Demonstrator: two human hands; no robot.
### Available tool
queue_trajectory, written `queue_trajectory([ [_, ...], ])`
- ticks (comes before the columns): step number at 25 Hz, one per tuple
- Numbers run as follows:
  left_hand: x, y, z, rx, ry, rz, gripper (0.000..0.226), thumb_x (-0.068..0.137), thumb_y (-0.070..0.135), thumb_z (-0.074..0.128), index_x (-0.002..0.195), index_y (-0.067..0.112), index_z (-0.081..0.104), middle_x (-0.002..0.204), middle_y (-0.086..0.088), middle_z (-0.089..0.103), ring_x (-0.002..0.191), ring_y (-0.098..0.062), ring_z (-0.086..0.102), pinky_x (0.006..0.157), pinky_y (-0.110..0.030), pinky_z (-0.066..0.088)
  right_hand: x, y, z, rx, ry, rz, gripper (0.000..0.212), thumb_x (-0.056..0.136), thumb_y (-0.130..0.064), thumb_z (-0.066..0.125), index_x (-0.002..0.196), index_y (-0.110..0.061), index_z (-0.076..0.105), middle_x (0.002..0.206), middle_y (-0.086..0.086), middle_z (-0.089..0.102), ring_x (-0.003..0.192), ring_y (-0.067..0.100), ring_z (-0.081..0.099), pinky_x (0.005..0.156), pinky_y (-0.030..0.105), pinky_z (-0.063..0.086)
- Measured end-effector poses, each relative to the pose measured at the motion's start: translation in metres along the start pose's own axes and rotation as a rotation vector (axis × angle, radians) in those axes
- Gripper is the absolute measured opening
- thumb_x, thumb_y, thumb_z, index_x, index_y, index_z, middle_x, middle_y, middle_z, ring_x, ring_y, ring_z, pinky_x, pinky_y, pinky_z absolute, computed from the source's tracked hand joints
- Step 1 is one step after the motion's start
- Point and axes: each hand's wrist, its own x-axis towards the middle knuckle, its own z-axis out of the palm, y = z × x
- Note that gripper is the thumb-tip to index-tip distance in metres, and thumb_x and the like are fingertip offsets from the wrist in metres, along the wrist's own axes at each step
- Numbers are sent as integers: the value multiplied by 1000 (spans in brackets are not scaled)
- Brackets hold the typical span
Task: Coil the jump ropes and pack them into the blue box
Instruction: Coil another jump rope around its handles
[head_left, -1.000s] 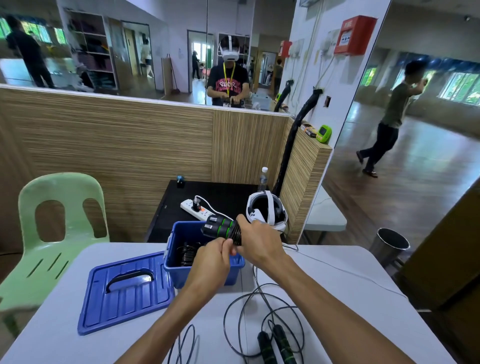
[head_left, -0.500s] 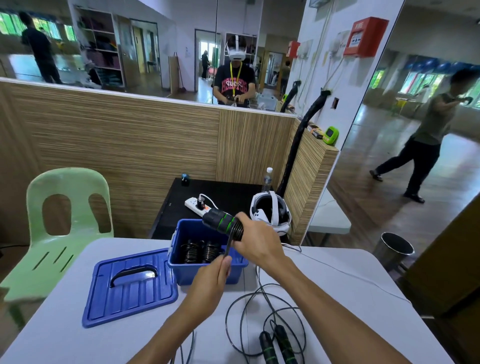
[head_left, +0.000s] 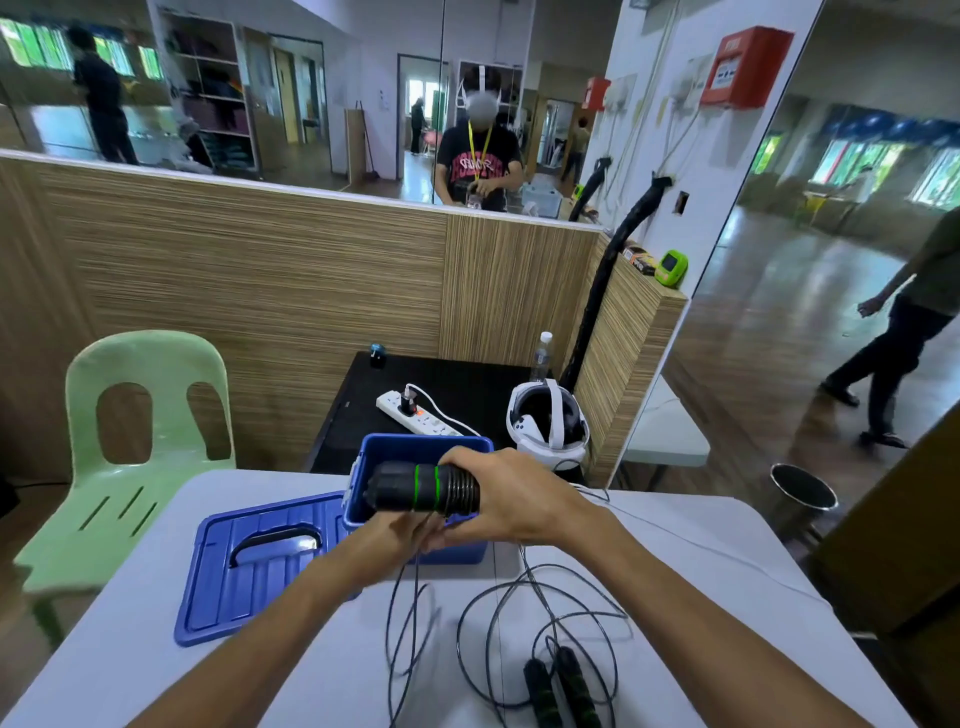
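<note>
While your right hand wraps around the black handles with green rings, holding them level above the blue box, the thin black cord is wound in tight turns round the handles' right end, next to your fingers. Your left hand sits just below, fingers curled and pinching the loose cord where it drops away from the handles (the exact grip is partly hidden under the bundle). That cord trails down onto the white table in long slack loops toward you.

Blue box: open, at the table's far edge, mostly hidden behind your hands; its contents cannot be made out. Its blue lid lies flat on the table just left of the box, handle recess up.

Second jump rope: uncoiled on the table near you, right of centre, two black handles side by side with its cord looping around them.

Beyond the table: a low black stand carrying a white power strip, a white headset and a clear bottle. A pale green plastic chair stands at the left, a metal bin on the floor at the right. A mirror runs above the wood-panelled wall.
</note>
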Motion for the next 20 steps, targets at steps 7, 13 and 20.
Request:
queue_trajectory([
  [7,38,3,-62,488,-171,267,13,93,33,53,83,25,50,82,10,57,75,-14,57,68,-33,47,-17,6,14,-104,7,-182,51,78,-50,70,120,-25,53,97,6,67,83,27,61,70,39,50],
  [13,45,53,-81,1088,-194,373,12,97,16,47,104,13,56,97,-4,64,87,-27,64,60,-33,36,-21,5,28,-361,-68,-40,53,83,-51,65,117,-13,51,100,12,66,88,36,62,66,39,43],
  [20,34,78,-72,1118,-103,322,18,100,17,43,112,14,56,106,-5,63,93,-26,64,62,-32,38,-4,4,24,-378,-12,162,57,86,-48,60,131,-18,41,98,12,66,86,36,63,60,35,38],
])
